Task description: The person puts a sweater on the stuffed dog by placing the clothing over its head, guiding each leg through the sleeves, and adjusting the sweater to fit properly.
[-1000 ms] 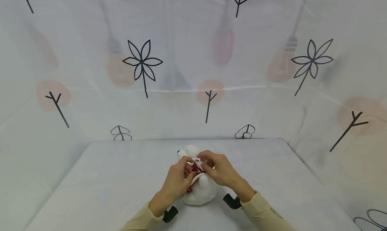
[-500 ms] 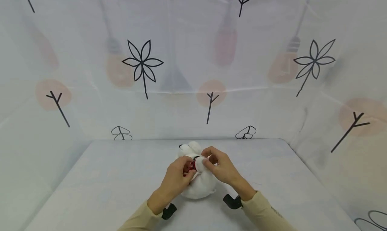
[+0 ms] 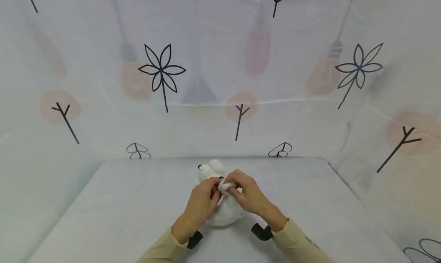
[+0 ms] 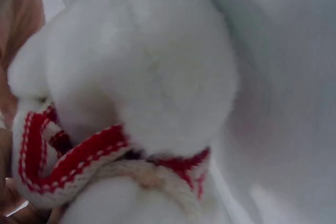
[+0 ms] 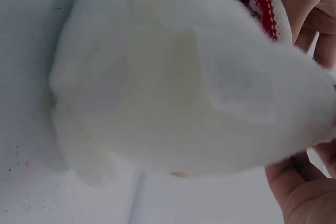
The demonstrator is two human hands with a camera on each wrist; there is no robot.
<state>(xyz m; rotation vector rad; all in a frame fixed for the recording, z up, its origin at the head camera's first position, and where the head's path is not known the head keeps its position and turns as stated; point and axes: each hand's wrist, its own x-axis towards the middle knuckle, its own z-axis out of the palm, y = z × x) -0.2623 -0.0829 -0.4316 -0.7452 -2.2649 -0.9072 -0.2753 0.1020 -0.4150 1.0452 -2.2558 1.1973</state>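
Both hands worked close together at lower centre: left hand and right hand pinched the red-and-white scarf at the neck of a white plush toy lying on the table. Risk: the loose scarf slips from the fingertips, or the soft toy rolls.

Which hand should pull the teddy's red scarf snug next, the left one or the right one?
Probably the left hand. In the left wrist view the red and white scarf loops right beside its fingers, at the white plush toy's neck. The right hand pinches white fluff nearer the top, so it looks better placed for steadying.
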